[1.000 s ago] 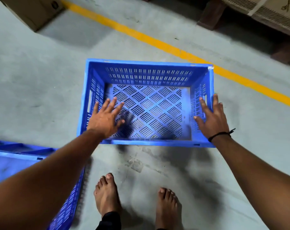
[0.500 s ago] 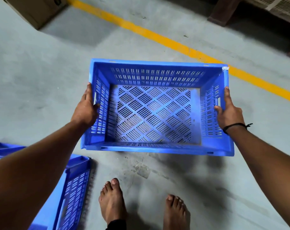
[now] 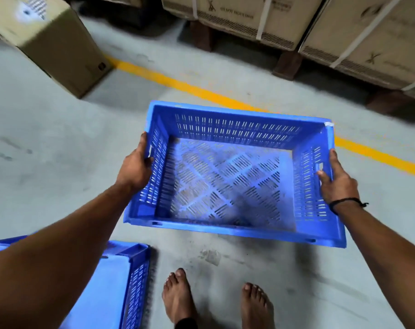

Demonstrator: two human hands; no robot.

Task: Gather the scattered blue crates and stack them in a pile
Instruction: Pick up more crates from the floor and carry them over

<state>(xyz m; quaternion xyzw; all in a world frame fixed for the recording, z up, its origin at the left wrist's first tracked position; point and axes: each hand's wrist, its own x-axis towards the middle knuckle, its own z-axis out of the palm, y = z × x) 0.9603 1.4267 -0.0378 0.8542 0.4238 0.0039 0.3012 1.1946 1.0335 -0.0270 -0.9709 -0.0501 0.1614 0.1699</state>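
Centre frame: blue crate point(image 3: 227, 176), open side up, tilted. Left hand point(image 3: 135, 169) grips its left wall, right hand point(image 3: 338, 179) grips its right wall at the handle slot. Second crate point(image 3: 121, 281) at lower left on the floor point(image 3: 59, 150), beside bare feet point(image 3: 178, 295).

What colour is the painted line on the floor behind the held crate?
The floor line is yellow, seen in the head view.
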